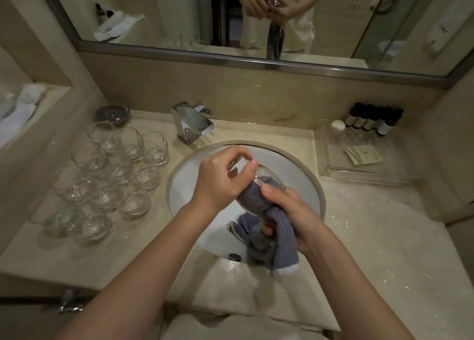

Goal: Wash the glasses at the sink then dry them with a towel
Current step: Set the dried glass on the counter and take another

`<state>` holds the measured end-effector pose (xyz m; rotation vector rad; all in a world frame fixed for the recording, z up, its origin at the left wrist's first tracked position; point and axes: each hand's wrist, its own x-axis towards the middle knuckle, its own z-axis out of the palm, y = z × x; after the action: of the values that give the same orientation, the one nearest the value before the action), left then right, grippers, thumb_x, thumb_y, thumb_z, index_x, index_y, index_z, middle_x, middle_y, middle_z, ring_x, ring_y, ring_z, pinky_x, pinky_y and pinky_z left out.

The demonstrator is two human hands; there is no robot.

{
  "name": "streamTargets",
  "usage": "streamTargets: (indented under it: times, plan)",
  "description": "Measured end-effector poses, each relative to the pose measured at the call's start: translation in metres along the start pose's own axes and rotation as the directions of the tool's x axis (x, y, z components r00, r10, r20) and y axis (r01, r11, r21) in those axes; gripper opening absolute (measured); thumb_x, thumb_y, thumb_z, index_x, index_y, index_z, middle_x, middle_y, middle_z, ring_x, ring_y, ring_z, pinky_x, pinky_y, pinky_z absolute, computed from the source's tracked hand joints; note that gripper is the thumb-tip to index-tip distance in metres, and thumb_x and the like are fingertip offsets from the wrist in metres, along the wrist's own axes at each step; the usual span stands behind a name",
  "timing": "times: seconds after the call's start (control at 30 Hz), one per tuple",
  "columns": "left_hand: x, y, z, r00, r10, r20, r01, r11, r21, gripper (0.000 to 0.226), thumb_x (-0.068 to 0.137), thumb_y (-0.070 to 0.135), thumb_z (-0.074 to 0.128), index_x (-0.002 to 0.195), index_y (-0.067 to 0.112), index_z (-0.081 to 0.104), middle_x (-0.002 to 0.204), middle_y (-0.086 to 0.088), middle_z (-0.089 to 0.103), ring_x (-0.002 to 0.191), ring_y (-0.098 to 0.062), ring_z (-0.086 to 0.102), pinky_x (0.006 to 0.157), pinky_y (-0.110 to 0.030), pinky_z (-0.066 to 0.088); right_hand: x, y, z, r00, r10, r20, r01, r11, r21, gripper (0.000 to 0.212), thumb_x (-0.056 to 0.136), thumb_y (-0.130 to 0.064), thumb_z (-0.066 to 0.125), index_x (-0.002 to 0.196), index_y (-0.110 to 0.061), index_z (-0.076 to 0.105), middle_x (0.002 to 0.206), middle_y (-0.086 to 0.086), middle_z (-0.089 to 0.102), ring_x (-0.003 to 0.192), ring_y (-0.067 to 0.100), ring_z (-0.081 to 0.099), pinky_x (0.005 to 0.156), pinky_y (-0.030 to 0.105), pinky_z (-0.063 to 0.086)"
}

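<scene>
Over the round white sink (pixel 305 178) I hold one clear glass (pixel 266 176) tilted on its side. My left hand (pixel 220 178) grips its base end with curled fingers. My right hand (pixel 295 216) grips a grey towel (pixel 272 239), part of which is stuffed into the glass mouth; the rest hangs down into the basin. Several more clear glasses (pixel 107 178) stand upright in a cluster on the counter to the left of the sink.
A chrome faucet (pixel 191 124) stands behind the basin. A clear tray (pixel 359 157) with packets and a row of dark bottles (pixel 372 119) sits at the right. White towels (pixel 20 108) lie on a left shelf. A mirror (pixel 230 18) spans the back wall.
</scene>
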<state>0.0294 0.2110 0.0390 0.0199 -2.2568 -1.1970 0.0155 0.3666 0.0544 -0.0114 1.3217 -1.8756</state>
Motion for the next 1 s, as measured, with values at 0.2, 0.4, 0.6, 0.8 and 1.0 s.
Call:
streamTargets:
  times: [0.2,0.4,0.6,0.8,1.0]
  plan:
    - [0.029,0.031,-0.012,0.657,-0.611,0.441,0.693,0.72,-0.035,0.042,0.089,0.05,0.061,0.098,0.009,0.063,0.083,-0.003,0.066,0.062,-0.017,0.065,0.047,-0.031,0.054,0.011,0.015,-0.009,0.827,-0.552,0.102,0.476,0.593,-0.65,0.028,0.076,-0.046,0.066,0.103,-0.041,0.068,0.095,-0.021,0.072,0.095,-0.001,0.066,0.084,0.018,0.049]
    - [0.016,0.018,-0.002,0.964,-0.247,0.095,0.252,0.967,-0.045,0.028,0.081,0.042,0.069,0.084,0.014,0.066,0.067,0.004,0.062,0.051,-0.007,0.056,0.047,-0.02,0.043,-0.002,-0.003,0.005,0.998,-0.04,0.055,0.037,0.998,0.049,0.03,0.078,-0.037,0.067,0.092,-0.011,0.067,0.063,0.011,0.062,0.045,0.016,0.057,0.046,0.023,0.05]
    - [0.016,0.024,-0.009,0.902,-0.292,0.318,0.361,0.915,-0.181,0.039,0.077,0.06,0.059,0.089,0.023,0.064,0.087,-0.001,0.066,0.065,-0.013,0.063,0.048,-0.023,0.05,0.001,0.004,-0.006,0.985,-0.172,-0.031,0.169,0.982,-0.086,0.026,0.076,-0.033,0.075,0.085,-0.011,0.065,0.056,0.001,0.058,0.044,0.011,0.054,0.045,0.021,0.047]
    - [0.028,0.03,-0.006,0.74,-0.616,0.271,0.665,0.731,-0.154,0.027,0.087,0.039,0.067,0.085,0.012,0.063,0.058,0.005,0.062,0.049,-0.021,0.059,0.041,-0.03,0.05,0.011,0.005,0.0,0.848,-0.511,0.141,0.471,0.606,-0.641,0.005,0.08,-0.036,0.066,0.082,-0.037,0.07,0.07,-0.021,0.067,0.071,-0.002,0.061,0.07,0.017,0.044]
    - [-0.002,0.004,0.001,0.996,0.039,-0.084,-0.051,0.99,-0.135,0.017,0.082,0.037,0.058,0.085,0.021,0.062,0.078,0.014,0.062,0.077,-0.013,0.063,0.07,-0.028,0.051,0.003,-0.01,0.003,0.995,-0.04,0.087,0.044,0.998,-0.051,0.022,0.081,-0.027,0.065,0.086,-0.005,0.066,0.063,0.007,0.063,0.048,0.014,0.057,0.044,0.022,0.049]
